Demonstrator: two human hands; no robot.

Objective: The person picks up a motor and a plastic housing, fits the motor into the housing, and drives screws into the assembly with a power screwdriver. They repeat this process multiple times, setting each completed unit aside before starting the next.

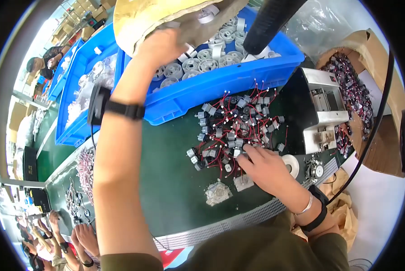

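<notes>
Left hand [162,46] at the sack [150,16] over the bin [220,83], right hand [265,169] at motors [232,136] bin's near side. Hands apart; can't tell if either grips. Motors probably heaped there for easy reach.

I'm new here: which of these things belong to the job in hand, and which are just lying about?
Part of the job, judging by the hands:
Left hand, at the mouth of the yellow sack
Blue bin of white wheel-like parts
Right hand, at the pile of grey, red-wired parts

Seemingly just lying about:
White ring
Crumpled brown paper
Clear plastic
</notes>
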